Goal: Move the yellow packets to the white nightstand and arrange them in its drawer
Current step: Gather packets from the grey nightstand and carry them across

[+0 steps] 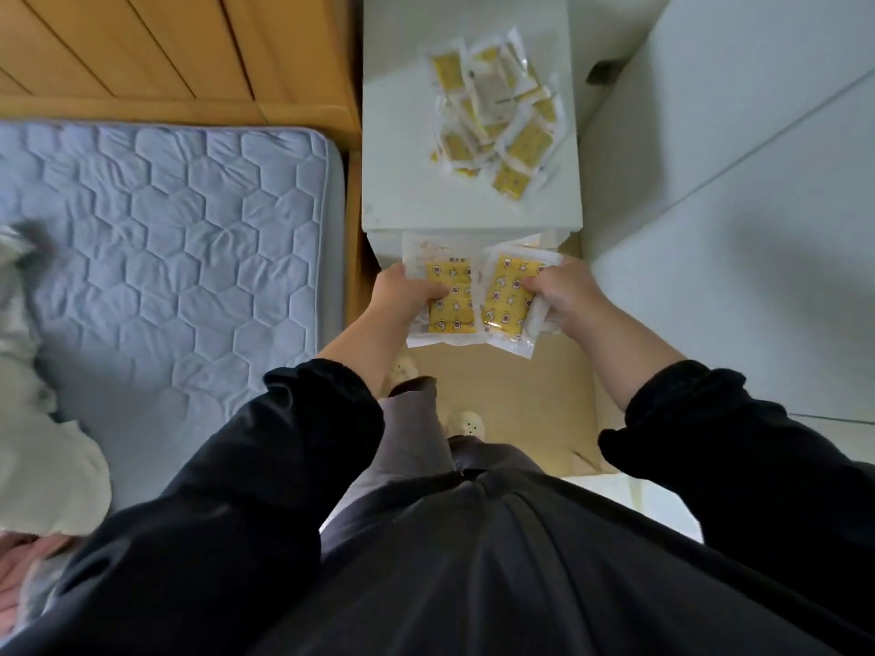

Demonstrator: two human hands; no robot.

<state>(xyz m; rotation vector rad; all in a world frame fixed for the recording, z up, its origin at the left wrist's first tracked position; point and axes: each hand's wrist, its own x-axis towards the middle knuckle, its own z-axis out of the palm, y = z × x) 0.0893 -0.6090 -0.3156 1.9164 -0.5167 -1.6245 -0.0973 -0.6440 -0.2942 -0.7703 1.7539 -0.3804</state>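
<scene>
The left hand gripped a flat stack of clear-edged yellow plastic packets printed with small cartoon figures, its fingers curled over the stack's left edge. Just beside it, the right hand clasped a second stack of the same packets by its right edge, slightly tilted. The two stacks were held side by side, almost touching, in front of the white nightstand, just below its front edge. The packets hid the drawer, so whether it was open could not be told. On top of the nightstand, towards its right rear, lay a loose heap of yellow packets. Left of the nightstand stood a bed with a pale blue quilted mattress pad and a light wooden headboard.
</scene>
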